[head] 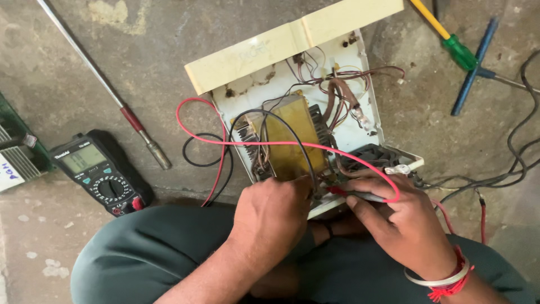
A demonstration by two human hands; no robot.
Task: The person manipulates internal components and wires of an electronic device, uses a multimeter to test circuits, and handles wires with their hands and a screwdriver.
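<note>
Both forearms reach forward over my lap. Left hand (270,217) curled into a loose fist, knuckles up, fingertips hidden underneath. Right hand (402,222) angled inward, fingers pinched together in a pen-style grip, wrist bent slightly, hands near each other, not touching.

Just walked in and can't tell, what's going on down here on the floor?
A person sits on the concrete floor over an opened white appliance case with a transformer inside. The right hand holds a red probe against the parts inside, the left hand is there too. A multimeter lies left.
</note>
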